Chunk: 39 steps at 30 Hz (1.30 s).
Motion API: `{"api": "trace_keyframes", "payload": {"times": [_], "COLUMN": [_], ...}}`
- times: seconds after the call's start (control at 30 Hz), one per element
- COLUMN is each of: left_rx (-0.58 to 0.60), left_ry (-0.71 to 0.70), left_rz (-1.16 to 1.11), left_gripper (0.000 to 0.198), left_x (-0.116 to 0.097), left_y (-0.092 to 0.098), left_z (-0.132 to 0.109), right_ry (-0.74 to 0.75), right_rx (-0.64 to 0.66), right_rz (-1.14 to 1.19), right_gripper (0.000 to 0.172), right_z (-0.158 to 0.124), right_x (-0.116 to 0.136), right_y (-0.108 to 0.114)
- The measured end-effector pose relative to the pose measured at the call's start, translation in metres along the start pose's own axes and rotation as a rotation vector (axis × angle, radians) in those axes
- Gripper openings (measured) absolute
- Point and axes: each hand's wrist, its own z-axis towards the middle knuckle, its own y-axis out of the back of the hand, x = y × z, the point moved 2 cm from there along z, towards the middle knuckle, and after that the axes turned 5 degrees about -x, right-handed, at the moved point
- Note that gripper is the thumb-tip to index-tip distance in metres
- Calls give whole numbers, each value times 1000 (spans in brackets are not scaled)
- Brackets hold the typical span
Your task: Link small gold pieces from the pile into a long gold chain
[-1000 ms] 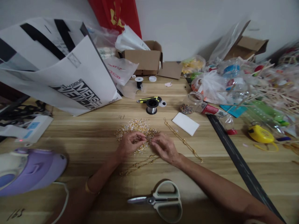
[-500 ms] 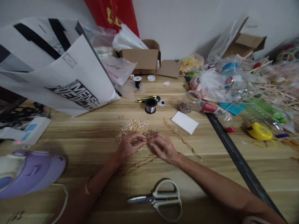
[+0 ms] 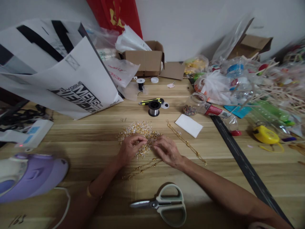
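Observation:
A loose pile of small gold and clear beads (image 3: 137, 128) lies mid-table, with both hands at its near side. My left hand (image 3: 130, 147) pinches thumb and forefinger together over the pile; what sits between them is too small to make out. Facing it, a short gap away, my right hand (image 3: 168, 150) is curled with its fingertips close together, and anything in them is hidden. A gold beaded chain (image 3: 143, 168) runs on the table toward the right hand's underside. Another gold chain (image 3: 187, 143) lies stretched out to the right.
Scissors (image 3: 158, 204) lie near the front edge. A wire spool (image 3: 154, 108) and a folded white paper (image 3: 189, 125) are beyond the beads. On the left are a purple iron (image 3: 35, 175) and a large white bag (image 3: 71, 79); a jar (image 3: 194, 103) and tape measure (image 3: 265, 135) are on the right.
My left hand has drawn slightly left, widening the gap between the two hands' fingertips. The right hand has barely moved.

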Motion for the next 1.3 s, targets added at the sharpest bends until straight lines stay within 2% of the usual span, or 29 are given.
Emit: {"api": "trace_keyframes", "payload": {"times": [0.23,0.53,0.63,0.9,1.07,1.3], "left_rx": [13,48,66,82,126,100], "left_ry": [15,-156,-171,-64,121,233], "left_rz": [31,297,364,363,209,-41], "left_gripper": [12,24,26,27,24,21], "left_x": [-1,-7,-6,-10,-17,-18], "left_y": [-1,-8,-10,-7,0,-1], "left_z": [0,-4,-7,-3,3,11], "right_ry": [2,-2,-10,-91,-110,-139], "right_rx": [4,2,0,-47,-85,-105], "right_rz": [19,5,18,50,80,96], "right_gripper": [8,8,8,11,10,10], "right_z": [1,0,0,1,0,0], "right_x": [1,0,-1,-5,-7,-9], "right_y": [0,0,0,1,2,2]}}
